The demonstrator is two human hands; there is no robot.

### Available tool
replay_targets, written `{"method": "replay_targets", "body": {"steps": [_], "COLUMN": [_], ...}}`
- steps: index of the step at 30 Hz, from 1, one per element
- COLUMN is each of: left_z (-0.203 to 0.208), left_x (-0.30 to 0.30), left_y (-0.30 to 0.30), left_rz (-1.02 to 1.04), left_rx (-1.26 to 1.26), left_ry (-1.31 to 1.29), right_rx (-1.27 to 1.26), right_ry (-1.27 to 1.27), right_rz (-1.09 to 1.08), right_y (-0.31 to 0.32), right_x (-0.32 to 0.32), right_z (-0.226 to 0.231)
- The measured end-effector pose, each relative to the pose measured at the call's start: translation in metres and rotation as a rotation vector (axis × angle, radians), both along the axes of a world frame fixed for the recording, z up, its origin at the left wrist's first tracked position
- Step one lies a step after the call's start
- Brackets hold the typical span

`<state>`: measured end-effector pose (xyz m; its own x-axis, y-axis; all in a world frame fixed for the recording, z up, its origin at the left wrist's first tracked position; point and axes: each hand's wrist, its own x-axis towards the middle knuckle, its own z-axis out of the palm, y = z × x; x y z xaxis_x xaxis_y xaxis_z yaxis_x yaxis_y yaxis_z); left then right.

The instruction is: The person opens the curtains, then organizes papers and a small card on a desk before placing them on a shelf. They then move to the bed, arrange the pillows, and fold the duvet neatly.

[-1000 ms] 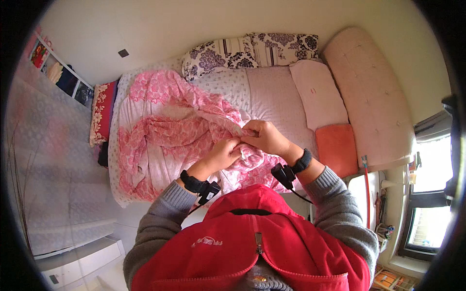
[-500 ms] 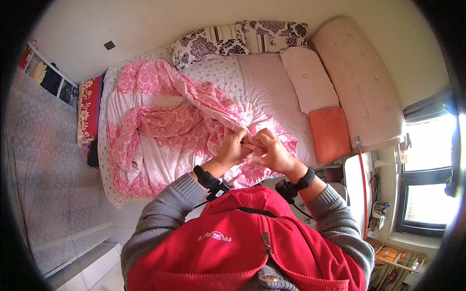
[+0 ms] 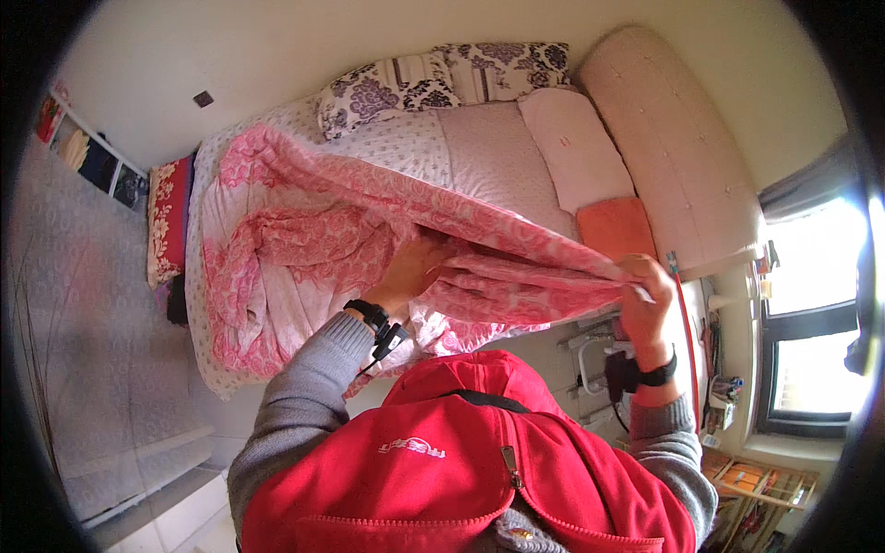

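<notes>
Two hands on one pink patterned cover (image 3: 355,230), now well apart after being almost together half a second ago at the same bunched patch. Taking the whole view as a dial, right hand (image 3: 648,286) swung out to three o'clock, thumb and fingers pinching a gathered edge of the cloth, with a small white bit poking out below the grip. Left hand (image 3: 415,267) just off centre toward nine o'clock, fingers sunk in the folds; cannot tell whether spread or pressed together there. Between the two, no longer a slack wad but a long stretched fold, running on from about ten o'clock to three. For the work in hand, judged as one edge drawn out of the heap and pulled straighter, with the bulk toward nine o'clock still crumpled and tucked under itself. Beyond the fold, toward twelve o'clock, uncovered bedsheet (image 3: 406,143) and then dark-on-white pillows (image 3: 502,74). Between one and two o'clock, a pale pink pad (image 3: 581,152); at two, a tufted headboard (image 3: 678,147). Just short of three, near the pinching hand, an orange cushion (image 3: 616,229), with a red pole (image 3: 684,341) between three and four. At nine o'clock, past the cover, a red floral pillow (image 3: 168,226).
</notes>
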<state>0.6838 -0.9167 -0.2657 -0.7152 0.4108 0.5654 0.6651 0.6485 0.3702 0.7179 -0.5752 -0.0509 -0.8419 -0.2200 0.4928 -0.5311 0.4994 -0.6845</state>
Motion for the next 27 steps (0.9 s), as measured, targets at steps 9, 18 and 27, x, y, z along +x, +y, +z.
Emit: {"method": "replay_targets", "body": {"steps": [9, 18, 27], "left_z": [0.026, -0.008, 0.037], "left_x": [0.021, 0.098, 0.096], "left_y": [0.059, 0.009, -0.096], "left_rz": [-0.022, -0.202, 0.417], "left_rx": [0.286, -0.553, 0.568], "left_ry": [-0.38, -0.877, -0.694], "right_rx": [-0.044, -0.029, -0.224], "right_ry": [0.065, -0.01, -0.179], "right_rz": [-0.486, -0.389, -0.475], "right_y": [0.12, 0.152, 0.18], "right_x": [-0.002, 0.005, 0.032], "right_z": [0.011, -0.042, -0.07]}}
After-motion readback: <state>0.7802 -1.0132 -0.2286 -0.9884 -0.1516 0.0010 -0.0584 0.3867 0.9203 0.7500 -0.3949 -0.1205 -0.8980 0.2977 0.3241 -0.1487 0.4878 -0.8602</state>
